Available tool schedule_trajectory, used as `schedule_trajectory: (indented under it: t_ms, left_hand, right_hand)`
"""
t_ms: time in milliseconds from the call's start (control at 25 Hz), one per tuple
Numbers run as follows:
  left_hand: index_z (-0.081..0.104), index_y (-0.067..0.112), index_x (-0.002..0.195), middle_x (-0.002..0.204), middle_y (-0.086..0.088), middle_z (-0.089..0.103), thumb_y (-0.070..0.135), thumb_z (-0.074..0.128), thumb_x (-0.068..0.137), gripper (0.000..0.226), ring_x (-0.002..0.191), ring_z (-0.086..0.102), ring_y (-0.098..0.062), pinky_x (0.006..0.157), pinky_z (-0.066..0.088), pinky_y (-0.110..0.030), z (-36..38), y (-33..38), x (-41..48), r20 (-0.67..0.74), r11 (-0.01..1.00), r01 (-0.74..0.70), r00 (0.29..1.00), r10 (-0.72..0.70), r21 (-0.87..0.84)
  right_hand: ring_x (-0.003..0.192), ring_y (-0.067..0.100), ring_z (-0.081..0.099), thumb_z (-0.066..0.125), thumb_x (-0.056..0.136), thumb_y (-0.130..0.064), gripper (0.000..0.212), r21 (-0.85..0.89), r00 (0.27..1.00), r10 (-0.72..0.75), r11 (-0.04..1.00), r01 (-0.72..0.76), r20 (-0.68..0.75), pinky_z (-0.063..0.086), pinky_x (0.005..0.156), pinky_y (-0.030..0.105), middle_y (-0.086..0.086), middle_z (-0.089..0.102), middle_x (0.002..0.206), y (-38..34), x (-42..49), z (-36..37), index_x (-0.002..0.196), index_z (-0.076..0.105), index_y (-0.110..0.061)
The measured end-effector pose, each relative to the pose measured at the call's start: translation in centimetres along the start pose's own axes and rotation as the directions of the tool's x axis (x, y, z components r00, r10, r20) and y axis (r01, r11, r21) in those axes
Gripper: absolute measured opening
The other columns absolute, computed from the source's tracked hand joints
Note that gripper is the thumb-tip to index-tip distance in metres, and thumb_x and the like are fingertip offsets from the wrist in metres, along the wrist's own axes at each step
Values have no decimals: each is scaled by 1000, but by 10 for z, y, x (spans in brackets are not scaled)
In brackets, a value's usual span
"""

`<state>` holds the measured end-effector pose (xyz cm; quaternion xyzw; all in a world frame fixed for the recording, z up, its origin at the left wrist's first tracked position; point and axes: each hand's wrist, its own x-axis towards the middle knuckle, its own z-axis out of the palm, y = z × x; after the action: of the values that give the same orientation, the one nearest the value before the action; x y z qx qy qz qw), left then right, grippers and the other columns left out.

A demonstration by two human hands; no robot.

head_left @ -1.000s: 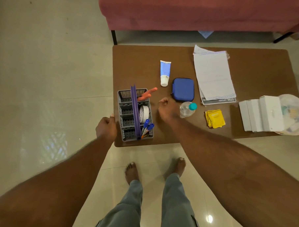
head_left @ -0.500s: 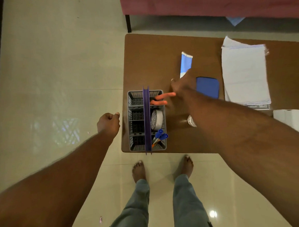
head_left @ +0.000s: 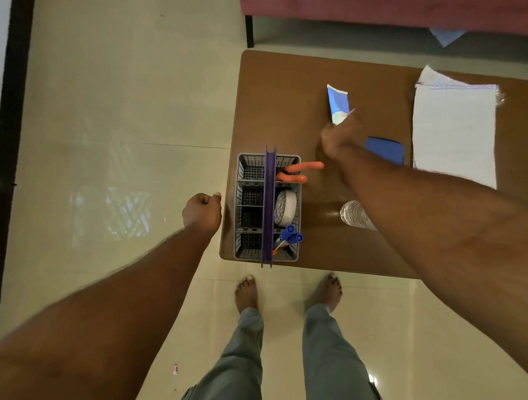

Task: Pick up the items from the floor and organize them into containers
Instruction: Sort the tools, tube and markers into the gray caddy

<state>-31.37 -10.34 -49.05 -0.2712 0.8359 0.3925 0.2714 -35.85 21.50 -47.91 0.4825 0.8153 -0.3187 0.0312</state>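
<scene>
Blue-and-white tube (head_left: 337,101) being grabbed on the brown table (head_left: 282,87)

The tube's cap end is wrapped by the curled fingers of the right hand (head_left: 340,134), just past the grey caddy (head_left: 240,170) and beside the blue case (head_left: 386,149); whether it's lifted can't be told tbh; the left hand (head_left: 201,213) is balled up empty off the table's left edge; orange handles (head_left: 301,171), tape roll (head_left: 285,206) and markers (head_left: 291,236) are kept in the caddy.

the right hand (head_left: 340,136) hides the tube's (head_left: 337,103) cap; the arm (head_left: 423,211) covers most of the bottle (head_left: 352,214).
</scene>
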Motion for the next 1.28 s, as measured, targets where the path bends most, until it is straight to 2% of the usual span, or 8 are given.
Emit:
schedule_trajectory:
  t_ms: [80,560,680,800,960,1080,1200,1280]
  left_hand:
    - [63,0,93,90,-13,74,48,58,88,48,88,71,-34,82,59,-48,-6,4,-8,4,1000,-3,1000,3,-14]
    - [57,20,77,96,-17,73,50,59,76,30,87,72,-37,82,60,-50,-72,13,-79,51,979,-100,993,111,-177]
    - [55,20,75,96,-18,73,49,59,74,30,85,72,-35,83,59,-51,-85,4,-100,40,971,-116,991,127,-207]
    - [54,18,74,95,-16,73,48,59,73,30,87,71,-36,85,59,-50,-91,-13,-122,41,969,-119,991,131,-214]
    - [54,18,74,96,-18,73,46,60,71,29,75,67,-32,83,59,-51,-91,-47,-150,40,966,-115,991,128,-233]
    - [54,18,74,97,-17,73,44,59,72,27,84,71,-36,82,60,-49,-88,-71,-167,32,971,-98,994,108,-219]
    - [53,18,72,96,-17,73,43,59,72,26,82,71,-36,80,60,-49,-85,-89,-177,30,973,-101,994,110,-206]
    - [53,18,70,94,-17,73,43,60,72,26,86,71,-37,80,60,-50,-85,-96,-176,26,973,-103,993,111,-208]
  right_hand:
    - [120,29,59,59,93,-29,54,5,995,-49,999,49,-87,43,96,32,10,59,134,-15,-5,-16,140,45,-9]
    - [90,16,64,55,97,-49,36,175,959,-276,943,283,-63,48,70,25,2,66,99,-66,-137,-80,104,65,-16]
    - [77,15,65,53,95,-54,43,259,945,-326,911,322,-27,52,65,30,4,69,87,-67,-174,-102,99,68,-13]
    - [63,23,69,62,90,-54,44,390,935,-323,887,246,146,60,57,38,7,66,72,-57,-211,-112,91,72,-11]
    - [65,15,63,66,89,-54,45,172,841,-478,878,448,252,46,55,31,10,70,75,-20,-255,-104,85,73,-10]
    - [56,5,48,66,92,-47,44,24,805,-520,844,536,286,31,46,9,0,57,67,1,-282,-99,86,67,-4]
    - [69,9,57,65,88,-50,50,-73,801,-546,813,577,246,33,52,9,-2,60,75,11,-303,-90,95,67,0]
    - [84,17,64,66,85,-55,44,-108,797,-555,801,589,239,50,67,24,1,66,90,10,-317,-81,97,67,-13]
